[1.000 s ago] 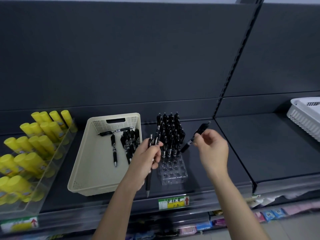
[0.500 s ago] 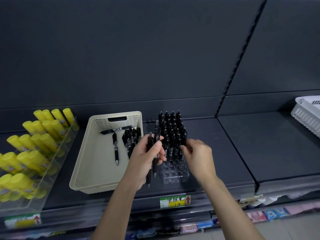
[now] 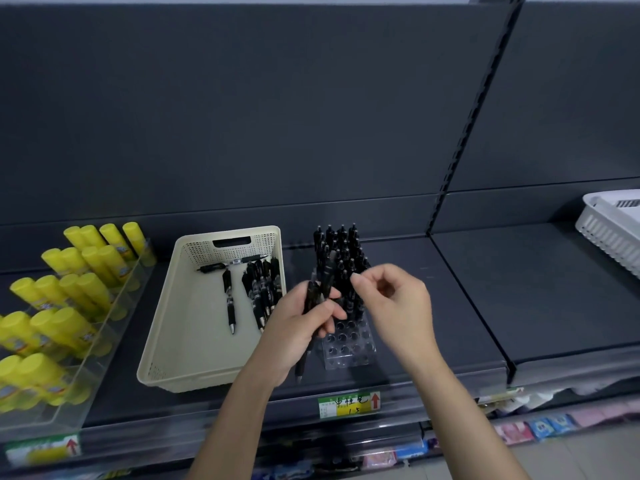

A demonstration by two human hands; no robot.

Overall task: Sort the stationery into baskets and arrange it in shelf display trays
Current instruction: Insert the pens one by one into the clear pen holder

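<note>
My left hand [image 3: 294,330] grips two or three black pens [image 3: 314,293], tips pointing down, in front of the clear acrylic pen tray [image 3: 349,346]. The tray's back rows hold several upright black pens [image 3: 343,249]; its front holes show bare. My right hand [image 3: 398,306] hovers just right of the held pens' tops, fingers loosely curled with nothing in them. To the left stands a beige basket [image 3: 156,341] with several loose black pens [image 3: 259,289] lying in it.
Yellow glue sticks [image 3: 69,296] fill a clear stepped tray at the left. A white basket [image 3: 613,223] stands on the shelf at the far right. A green and yellow price label [image 3: 348,403] is on the shelf's front edge. Dark shelf surface lies between.
My right hand set its pen down into the tray, then came back up empty toward the pens in my left hand. My left hand stayed put, still gripping its pens.
</note>
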